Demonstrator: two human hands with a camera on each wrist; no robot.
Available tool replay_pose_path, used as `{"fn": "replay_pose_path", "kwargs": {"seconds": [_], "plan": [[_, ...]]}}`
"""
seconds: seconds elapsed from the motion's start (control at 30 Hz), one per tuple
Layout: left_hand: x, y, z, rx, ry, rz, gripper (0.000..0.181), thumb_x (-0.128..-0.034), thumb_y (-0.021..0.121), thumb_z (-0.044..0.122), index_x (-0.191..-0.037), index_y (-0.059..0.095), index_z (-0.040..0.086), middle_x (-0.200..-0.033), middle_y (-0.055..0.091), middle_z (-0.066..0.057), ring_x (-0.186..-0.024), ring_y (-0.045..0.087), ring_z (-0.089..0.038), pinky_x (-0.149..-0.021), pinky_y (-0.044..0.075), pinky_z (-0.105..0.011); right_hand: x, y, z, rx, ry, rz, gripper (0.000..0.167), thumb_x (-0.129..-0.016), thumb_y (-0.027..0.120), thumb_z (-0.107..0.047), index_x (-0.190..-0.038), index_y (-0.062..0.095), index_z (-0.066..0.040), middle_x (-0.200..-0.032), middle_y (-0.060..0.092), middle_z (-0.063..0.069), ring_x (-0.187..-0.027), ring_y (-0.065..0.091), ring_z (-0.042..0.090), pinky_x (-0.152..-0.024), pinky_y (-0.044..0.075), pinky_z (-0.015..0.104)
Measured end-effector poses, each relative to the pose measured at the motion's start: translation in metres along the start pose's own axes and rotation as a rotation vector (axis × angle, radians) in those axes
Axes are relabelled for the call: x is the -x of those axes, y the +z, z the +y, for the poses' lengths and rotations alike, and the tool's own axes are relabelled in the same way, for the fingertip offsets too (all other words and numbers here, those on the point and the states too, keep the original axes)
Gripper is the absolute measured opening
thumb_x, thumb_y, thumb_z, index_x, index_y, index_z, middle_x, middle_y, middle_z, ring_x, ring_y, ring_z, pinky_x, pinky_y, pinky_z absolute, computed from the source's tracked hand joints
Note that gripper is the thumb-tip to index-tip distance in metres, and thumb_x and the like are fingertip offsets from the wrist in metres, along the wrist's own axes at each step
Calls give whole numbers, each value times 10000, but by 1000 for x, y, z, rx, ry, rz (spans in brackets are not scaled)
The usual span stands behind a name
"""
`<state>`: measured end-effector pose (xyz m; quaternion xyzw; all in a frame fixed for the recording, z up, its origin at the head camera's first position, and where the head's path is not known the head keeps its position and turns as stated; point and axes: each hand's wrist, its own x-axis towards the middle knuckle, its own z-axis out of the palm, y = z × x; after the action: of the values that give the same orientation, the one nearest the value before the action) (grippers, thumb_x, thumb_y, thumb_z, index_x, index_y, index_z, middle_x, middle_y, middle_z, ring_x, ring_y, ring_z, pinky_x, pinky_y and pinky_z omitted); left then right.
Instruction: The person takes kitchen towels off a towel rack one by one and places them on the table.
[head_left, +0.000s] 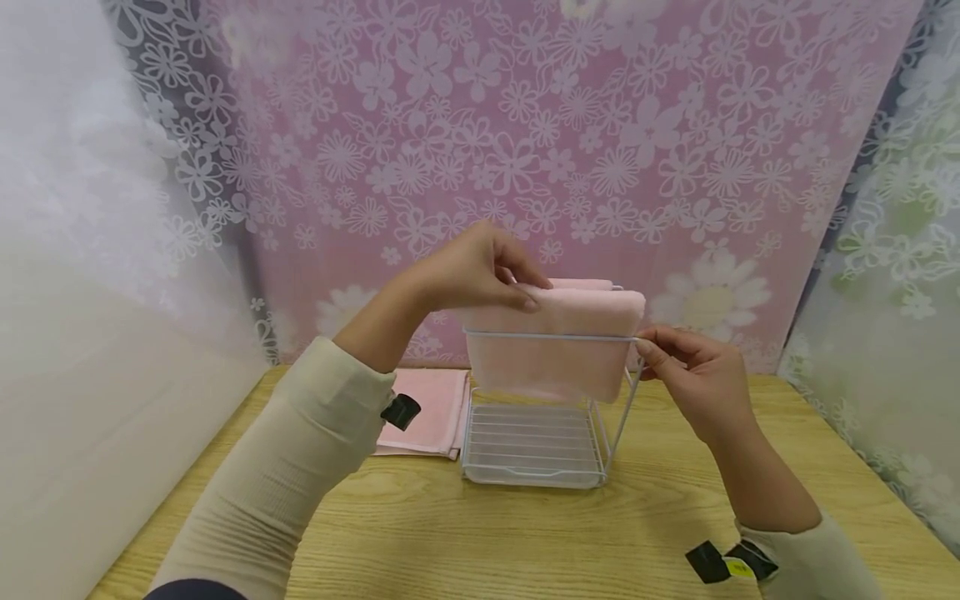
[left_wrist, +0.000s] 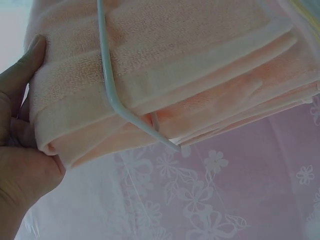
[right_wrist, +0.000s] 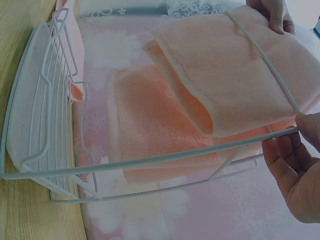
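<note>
A white wire towel rack [head_left: 622, 425] stands on the table, with pink towels hung on its upper bars. The front pink towel [head_left: 555, 358] drapes folded over the front bar. My left hand [head_left: 480, 271] pinches its top left part between thumb and fingers; in the left wrist view the thumb [left_wrist: 32, 55] lies on the cloth. With thumb and fingers, my right hand [head_left: 701, 379] grips the rack's upper right corner. Behind hangs another pink towel [right_wrist: 145, 110], mostly hidden by the front one in the head view.
A folded pink towel [head_left: 431, 408] lies on the wooden table [head_left: 420, 525], just left of the rack. The rack's base holds a pale tray [head_left: 525, 477] under a wire grid. Flower-patterned pink sheeting [head_left: 517, 125] rises behind the table, with whitish sheets at both sides.
</note>
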<state>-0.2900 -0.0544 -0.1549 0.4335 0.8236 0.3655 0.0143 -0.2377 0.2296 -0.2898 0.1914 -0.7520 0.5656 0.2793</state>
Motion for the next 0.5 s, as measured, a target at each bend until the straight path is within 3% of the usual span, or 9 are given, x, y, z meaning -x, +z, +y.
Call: {"fn": "replay_pose_path", "kwargs": {"seconds": [0.27,0.5], "plan": [[12,0,-4,61,-43,17,213,-777,833,83,-985,784,82,-886,730,-27,-795,694,-200,-735,561,-330,1,1,0,38,-8,-3,205,-933,651,-51,-1053,688,111,-890,711,6,-674,669,131,-630,572,274],[22,-7,-11,94,-19,21,260,-797,805,40,-1052,761,54,-855,716,-66,-712,622,-171,-691,536,-288,1,1,-1,33,-4,-9,198,-933,650,-51,-1042,689,110,-868,703,-54,-673,670,118,-636,568,255]]}}
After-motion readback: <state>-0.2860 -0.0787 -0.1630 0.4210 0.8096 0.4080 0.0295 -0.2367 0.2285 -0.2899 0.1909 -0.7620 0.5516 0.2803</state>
